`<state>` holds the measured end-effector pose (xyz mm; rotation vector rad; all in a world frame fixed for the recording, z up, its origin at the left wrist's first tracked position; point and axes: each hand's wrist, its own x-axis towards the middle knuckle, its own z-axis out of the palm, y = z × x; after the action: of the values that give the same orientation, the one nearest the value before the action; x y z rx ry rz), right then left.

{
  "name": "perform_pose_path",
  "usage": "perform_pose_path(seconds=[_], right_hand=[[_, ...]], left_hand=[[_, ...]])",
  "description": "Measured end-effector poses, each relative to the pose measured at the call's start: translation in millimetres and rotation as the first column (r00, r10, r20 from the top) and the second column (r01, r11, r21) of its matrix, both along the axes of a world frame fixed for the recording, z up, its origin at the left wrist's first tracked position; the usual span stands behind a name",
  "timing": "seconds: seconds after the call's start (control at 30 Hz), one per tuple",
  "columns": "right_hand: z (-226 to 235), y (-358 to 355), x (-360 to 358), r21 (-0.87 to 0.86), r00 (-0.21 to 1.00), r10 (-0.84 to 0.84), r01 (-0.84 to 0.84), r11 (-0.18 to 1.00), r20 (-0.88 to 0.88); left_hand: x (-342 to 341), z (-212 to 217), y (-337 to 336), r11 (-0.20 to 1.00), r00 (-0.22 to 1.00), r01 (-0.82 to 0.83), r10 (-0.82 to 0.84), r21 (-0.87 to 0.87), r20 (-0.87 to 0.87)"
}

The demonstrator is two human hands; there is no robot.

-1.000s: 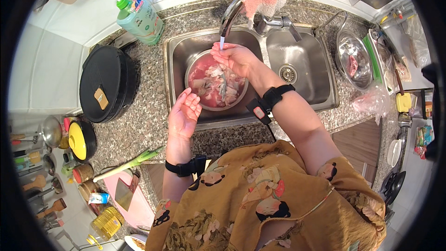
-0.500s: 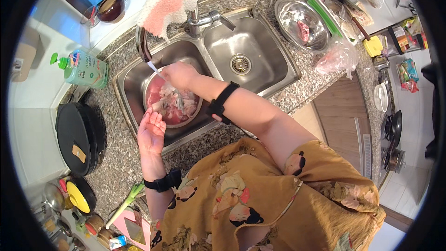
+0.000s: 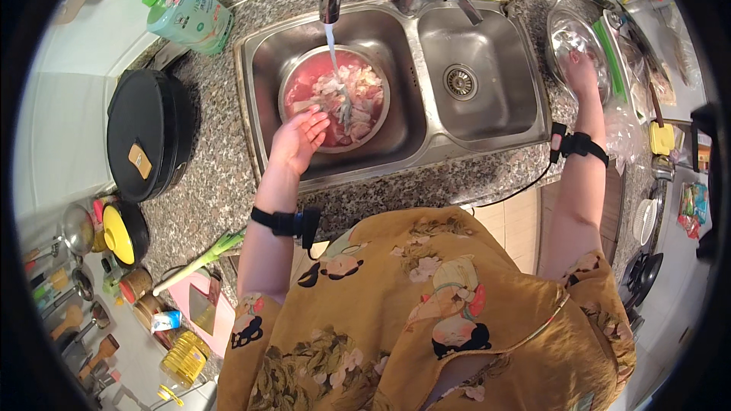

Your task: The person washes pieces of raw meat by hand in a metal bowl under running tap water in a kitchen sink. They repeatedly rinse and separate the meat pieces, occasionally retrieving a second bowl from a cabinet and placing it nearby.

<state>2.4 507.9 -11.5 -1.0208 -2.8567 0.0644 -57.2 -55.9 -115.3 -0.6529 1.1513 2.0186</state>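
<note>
In the left sink basin (image 3: 259, 53) stands a round metal bowl (image 3: 386, 110) of pink water with pale raw meat pieces (image 3: 358, 99) in it. Water runs into it from the tap (image 3: 330, 7). My left hand (image 3: 299, 139) hovers at the bowl's near left rim, palm up, fingers stretched and holding nothing. Far to the right, my right hand (image 3: 580, 72) reaches down into a shiny steel bowl (image 3: 560, 27) on the counter. Its fingers are hard to make out there, and the red meat piece in that bowl is hidden or touched by them.
The right basin (image 3: 487, 38) has a drain strainer (image 3: 461, 81). A soap bottle (image 3: 194, 19) and a black round appliance (image 3: 148, 137) stand on the left counter. A green onion (image 3: 202, 259) lies near a pink cutting board (image 3: 202, 297). A plastic bag (image 3: 623, 133) sits beside my right wrist.
My right hand has left the meat bowl under the tap and swung right into the steel bowl. My left hand stays by the sink bowl. The whole view has shifted.
</note>
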Motion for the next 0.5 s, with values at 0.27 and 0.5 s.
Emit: perform_pose_path(seconds=[0.27,0.5], right_hand=[[-45,-181,-53,-0.659,0.799,0.489,-0.581,0.478,-0.35],[-152,-375,-75,-0.59,0.312,0.927,-0.716,0.374,0.209]], left_hand=[[-12,-4,28,0.986,0.998,0.058,-0.06,-0.153,-0.01],[1,21,-4,0.98,0.98,-0.2,0.2,0.017,0.013]])
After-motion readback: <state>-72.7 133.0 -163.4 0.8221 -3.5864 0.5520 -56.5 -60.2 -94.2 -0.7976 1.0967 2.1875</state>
